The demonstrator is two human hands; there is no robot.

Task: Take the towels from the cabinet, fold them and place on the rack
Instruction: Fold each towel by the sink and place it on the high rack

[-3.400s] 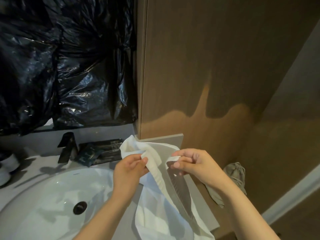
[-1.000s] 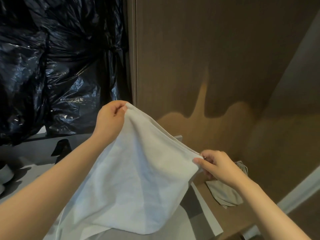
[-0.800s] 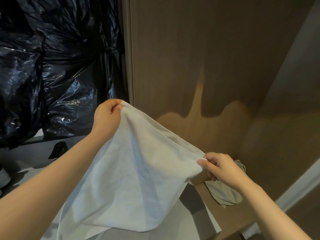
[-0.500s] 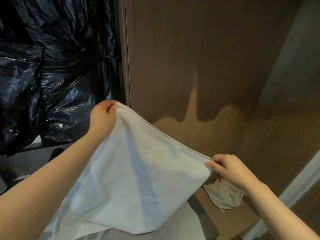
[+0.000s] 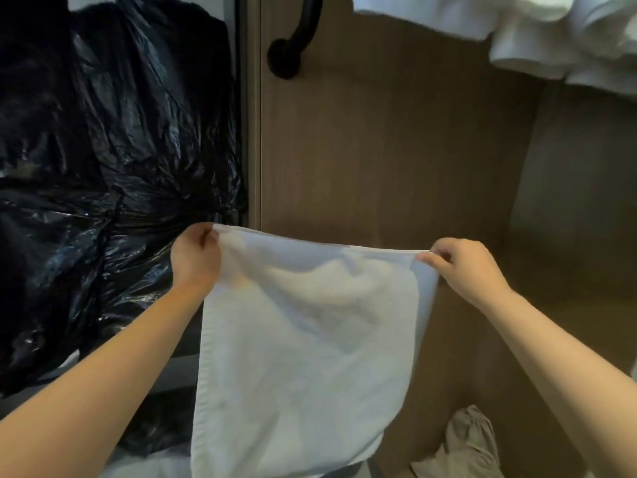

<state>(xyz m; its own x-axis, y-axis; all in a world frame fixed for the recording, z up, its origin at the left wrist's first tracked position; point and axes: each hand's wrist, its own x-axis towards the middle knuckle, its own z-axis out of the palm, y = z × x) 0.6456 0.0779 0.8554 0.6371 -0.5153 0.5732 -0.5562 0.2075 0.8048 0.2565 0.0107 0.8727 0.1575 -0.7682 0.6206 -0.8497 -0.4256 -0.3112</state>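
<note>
Crumpled black plastic sheeting (image 5: pixel 103 167) is covering the far left, reaching up to the narrow edge of a brown wooden panel (image 5: pixel 396 150). Just in front of that edge, the left hand (image 5: pixel 194 262) is pinching the upper left corner of the white towel (image 5: pixel 303 357), with its fingers curled round the hem. The towel is hanging flat in the air between the two hands, its top edge stretching almost level and its lower part dropping out of view at the bottom. High on the panel, a black curved bar (image 5: pixel 293 46) is sticking out, well above the towel. The right hand (image 5: pixel 462 270) is pinching the upper right corner between thumb and fingertips. Above it, a heap of white towels (image 5: pixel 517 29) is overhanging the top right corner. Below the right forearm, a beige cloth (image 5: pixel 465 443) is lying crumpled beside the towel's lower edge.
</note>
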